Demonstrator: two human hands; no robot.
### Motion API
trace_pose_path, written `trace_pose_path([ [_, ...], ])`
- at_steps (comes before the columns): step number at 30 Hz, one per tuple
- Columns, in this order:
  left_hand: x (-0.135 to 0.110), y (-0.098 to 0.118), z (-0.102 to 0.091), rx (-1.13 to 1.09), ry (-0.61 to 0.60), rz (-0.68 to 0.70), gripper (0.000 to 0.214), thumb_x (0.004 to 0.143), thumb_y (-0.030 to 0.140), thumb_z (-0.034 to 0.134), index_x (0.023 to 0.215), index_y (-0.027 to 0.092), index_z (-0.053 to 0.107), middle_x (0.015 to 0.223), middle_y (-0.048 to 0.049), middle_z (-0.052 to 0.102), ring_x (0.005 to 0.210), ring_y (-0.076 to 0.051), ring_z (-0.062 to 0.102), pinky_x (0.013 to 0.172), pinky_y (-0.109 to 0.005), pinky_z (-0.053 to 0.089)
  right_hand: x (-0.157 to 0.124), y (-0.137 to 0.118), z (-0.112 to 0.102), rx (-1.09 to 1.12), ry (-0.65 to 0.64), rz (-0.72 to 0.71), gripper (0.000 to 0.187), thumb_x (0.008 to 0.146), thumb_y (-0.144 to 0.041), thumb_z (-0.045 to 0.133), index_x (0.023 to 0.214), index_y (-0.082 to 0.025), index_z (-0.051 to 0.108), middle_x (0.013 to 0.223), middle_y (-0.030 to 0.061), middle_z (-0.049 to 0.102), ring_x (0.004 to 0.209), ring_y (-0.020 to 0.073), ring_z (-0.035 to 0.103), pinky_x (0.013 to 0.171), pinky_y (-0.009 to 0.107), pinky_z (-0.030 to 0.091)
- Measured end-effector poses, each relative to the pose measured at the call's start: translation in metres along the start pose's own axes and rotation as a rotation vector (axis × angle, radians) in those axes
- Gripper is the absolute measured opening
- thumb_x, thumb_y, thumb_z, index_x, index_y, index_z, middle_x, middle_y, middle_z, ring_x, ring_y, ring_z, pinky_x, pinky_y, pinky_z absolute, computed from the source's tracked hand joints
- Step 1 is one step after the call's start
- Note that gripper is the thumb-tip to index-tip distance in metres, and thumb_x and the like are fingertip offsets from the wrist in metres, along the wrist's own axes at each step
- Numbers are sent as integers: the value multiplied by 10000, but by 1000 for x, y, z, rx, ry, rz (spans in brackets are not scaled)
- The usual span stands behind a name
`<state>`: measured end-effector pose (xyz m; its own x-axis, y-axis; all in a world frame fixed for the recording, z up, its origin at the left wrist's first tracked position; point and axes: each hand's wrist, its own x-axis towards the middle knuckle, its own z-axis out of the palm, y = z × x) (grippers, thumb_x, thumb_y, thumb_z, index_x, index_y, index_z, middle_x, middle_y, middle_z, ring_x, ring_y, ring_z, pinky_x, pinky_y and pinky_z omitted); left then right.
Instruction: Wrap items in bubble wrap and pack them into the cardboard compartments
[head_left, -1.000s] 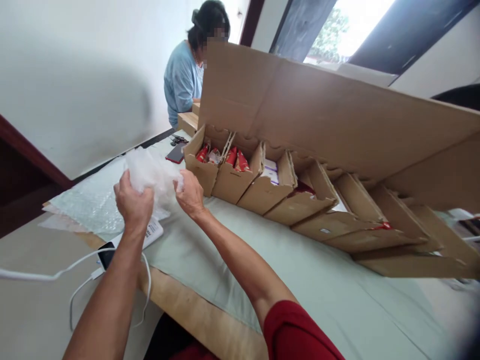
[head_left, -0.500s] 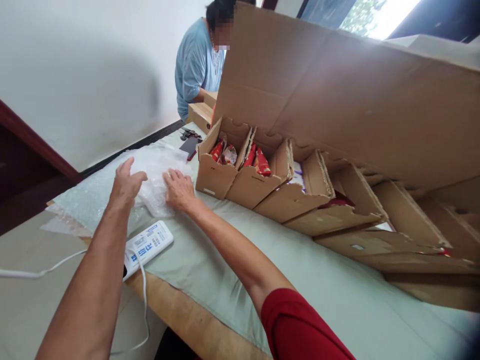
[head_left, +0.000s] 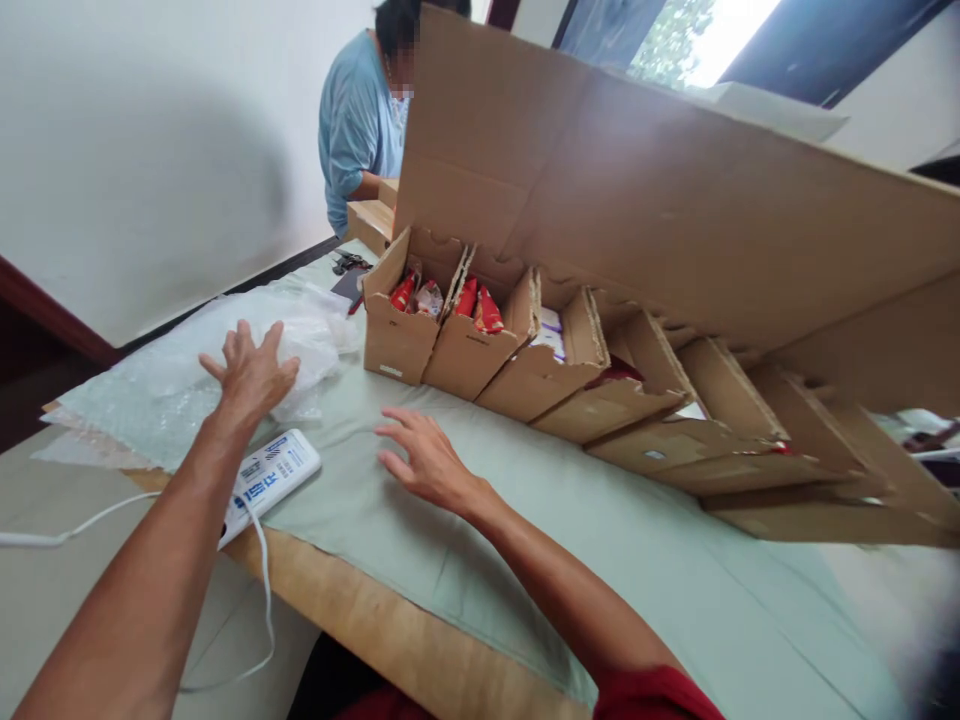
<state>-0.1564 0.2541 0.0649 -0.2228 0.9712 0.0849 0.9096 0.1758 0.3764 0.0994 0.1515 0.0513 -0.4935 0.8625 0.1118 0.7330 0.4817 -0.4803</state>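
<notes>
Left hand (head_left: 251,375) is down flat in the left-centre of the frame, fingers fanned wide, palm pressing on the bubble wrap bundle (head_left: 311,335). I'm not gripping it, just resting on top. The bundle is cloudy white, see-through and crumpled into a loose, puffy wad. There is one of it, and it lies on one flat bubble sheet (head_left: 120,410) that spreads toward the left edge. Its long side runs across the frame from left to right, with the right end just short of the nearest box.

Right hand (head_left: 424,460) is in the centre, wide open with the fingers spread, low over the green cloth (head_left: 570,560) and holding nothing.

One white power bank (head_left: 270,480) with blue print lies just below my left hand, one white cable (head_left: 262,600) looping off it.

Open cardboard boxes (head_left: 401,340) line up on a slant toward the right edge. I count at least six before they blur. Red packets (head_left: 480,305) show in the first two. One big lid flap (head_left: 675,210) leans over them, and one person (head_left: 356,125) in blue is at the top.
</notes>
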Motion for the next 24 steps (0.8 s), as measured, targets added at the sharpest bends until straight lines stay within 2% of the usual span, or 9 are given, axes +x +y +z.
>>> trace_pose_path([
  [4, -42, 24, -23, -50, 83, 184, 602, 999, 415, 486, 1502, 84, 480, 1648, -290, 298, 1534, -490, 253, 1148, -801, 151, -103, 25, -16, 74, 99, 149, 277, 956, -227, 635, 1222, -223, 716, 1349, 108, 706, 1271, 251, 645, 1121, 475, 473],
  [6, -74, 45, -19, -115, 135, 288, 581, 979, 433, 508, 1432, 73, 558, 1612, -287, 369, 1506, -504, 306, 1151, -791, 193, -155, 29, -24, 101, 153, 274, 269, 945, -216, 636, 1195, -234, 735, 1262, 89, 754, 1216, 242, 686, 1088, 442, 514],
  [8, -114, 71, 2, -239, 173, 467, 609, 952, 502, 530, 1432, 130, 576, 1619, -253, 378, 1514, -498, 299, 1163, -780, 208, -203, 30, -32, 104, 206, 397, 253, 931, -209, 641, 1156, -241, 753, 1196, 73, 782, 1166, 234, 716, 1055, 412, 544],
  [10, -162, 99, 36, -368, 110, 677, 615, 949, 522, 527, 1459, 179, 561, 1641, -218, 362, 1526, -465, 302, 1185, -741, 241, -248, 30, -43, 82, 284, 492, 230, 927, -217, 642, 1123, -233, 761, 1160, 72, 794, 1127, 230, 735, 1029, 395, 561],
  [13, -241, 135, 92, -397, -124, 965, 544, 940, 459, 547, 1414, 200, 618, 1605, -222, 416, 1478, -447, 400, 1139, -698, 360, -312, 37, -73, -6, 469, 585, 219, 941, -244, 616, 1109, -225, 756, 1144, 74, 797, 1087, 218, 745, 1007, 388, 572],
  [15, -284, 150, 120, -327, -281, 1087, 512, 940, 367, 549, 1432, 239, 610, 1600, -201, 443, 1475, -412, 420, 1147, -685, 357, -350, 46, -102, -126, 612, 645, 224, 943, -246, 594, 1103, -230, 752, 1149, 75, 793, 1088, 220, 739, 1000, 401, 574],
  [17, -312, 155, 139, -288, -343, 1160, 506, 930, 312, 552, 1426, 236, 619, 1598, -194, 456, 1481, -392, 418, 1155, -657, 367, -379, 61, -138, -312, 707, 739, 237, 931, -226, 584, 1104, -231, 746, 1167, 83, 784, 1109, 236, 724, 1001, 429, 570],
  [19, -325, 154, 149, -285, -326, 1186, 493, 919, 281, 549, 1401, 227, 641, 1578, -187, 488, 1471, -380, 435, 1148, -630, 395, -397, 80, -177, -497, 732, 846, 269, 904, -178, 595, 1130, -219, 734, 1200, 100, 769, 1153, 265, 695, 1030, 472, 544],
  [24, -325, 136, 159, -389, -157, 1170, 441, 921, 316, 522, 1310, 222, 704, 1502, -185, 569, 1421, -380, 494, 1092, -615, 471, -400, 134, -248, -666, 688, 957, 438, 868, -69, 656, 1302, -126, 643, 1402, 214, 639, 1379, 346, 501, 1134, 550, 396],
])
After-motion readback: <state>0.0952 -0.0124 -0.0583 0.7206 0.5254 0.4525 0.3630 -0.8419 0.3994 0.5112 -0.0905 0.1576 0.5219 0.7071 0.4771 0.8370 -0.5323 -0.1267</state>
